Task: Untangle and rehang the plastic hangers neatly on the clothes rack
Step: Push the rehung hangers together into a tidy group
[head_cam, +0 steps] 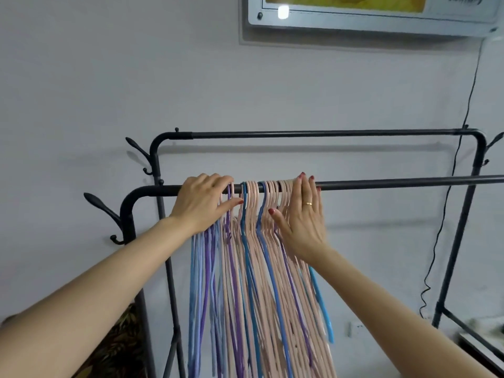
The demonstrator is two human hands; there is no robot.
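Pastel hangers (256, 241) bunched on rack rail (381, 184)

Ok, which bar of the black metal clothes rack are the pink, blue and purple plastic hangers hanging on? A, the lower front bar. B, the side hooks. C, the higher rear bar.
A: the pink, blue and purple plastic hangers hook over the lower front bar, bunched between the left hand and right hand; the higher rear bar is bare.

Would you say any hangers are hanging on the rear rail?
No, the rear rail is bare; every one of the hangers hooks over the front rail.
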